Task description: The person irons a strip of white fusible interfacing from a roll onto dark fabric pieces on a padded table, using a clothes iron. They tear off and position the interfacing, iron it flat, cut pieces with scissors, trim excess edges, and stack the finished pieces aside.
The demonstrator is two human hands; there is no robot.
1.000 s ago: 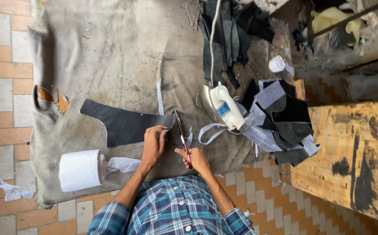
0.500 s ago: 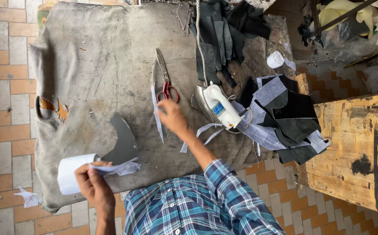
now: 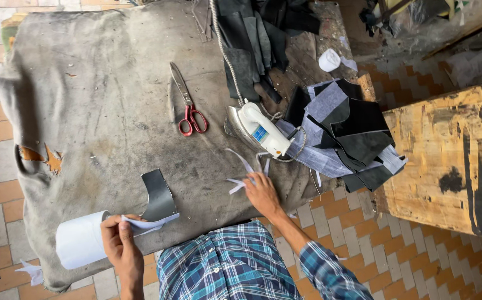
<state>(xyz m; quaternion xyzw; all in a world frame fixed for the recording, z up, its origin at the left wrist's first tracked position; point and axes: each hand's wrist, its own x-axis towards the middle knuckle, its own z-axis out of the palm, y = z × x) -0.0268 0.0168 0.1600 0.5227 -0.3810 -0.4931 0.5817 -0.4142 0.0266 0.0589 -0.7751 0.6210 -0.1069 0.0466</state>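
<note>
Open grey cloth [image 3: 96, 94] centre-left, scissors [image 3: 188, 105], iron [image 3: 257, 130] crowding right

Hands [image 3: 120, 238] on grey cloth-covered table [image 3: 102, 83]

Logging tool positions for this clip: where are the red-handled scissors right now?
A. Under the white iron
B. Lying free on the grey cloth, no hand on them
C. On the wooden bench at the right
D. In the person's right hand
B: the red-handled scissors lie alone on the grey cloth, while the right hand rests on white strips and the left hand pinches white tape by the roll.
</note>
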